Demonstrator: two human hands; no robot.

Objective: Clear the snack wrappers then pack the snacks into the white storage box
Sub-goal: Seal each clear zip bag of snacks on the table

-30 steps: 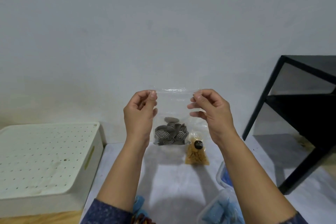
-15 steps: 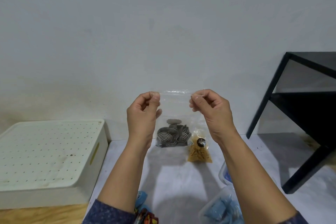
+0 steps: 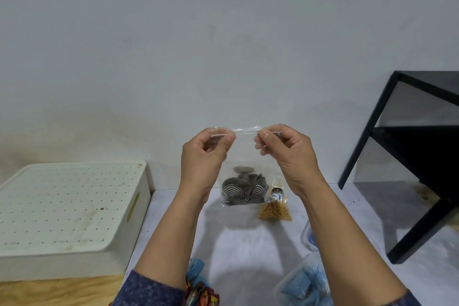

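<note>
The left hand point(image 3: 205, 154) and the right hand point(image 3: 285, 154) are both pinching the top edge of a clear zip bag point(image 3: 244, 156), each gripping one upper corner between thumb and curled fingers, so the bag is hanging in the air between them with its seal strip running level from hand to hand. Dark swirl-patterned snacks point(image 3: 244, 189) are sitting heaped in the bottom of the bag, well below the pinched edge, and the bag is hanging clear above the counter point(image 3: 248, 243). The relation that matters for packing is sideways: the white storage box point(image 3: 67, 208) is lying to the person's left, beside the counter's left edge, with its perforated lid on, so the left hand is the nearer one to it. Judging from this, the seal probably wants pressing shut along that level strip first, and then the bag would be travelling leftward, though the lid looks like it needs lifting before anything goes in. A small yellow snack packet point(image 3: 274, 208) is lying on the counter just behind the bag, nearer the right hand.
</note>
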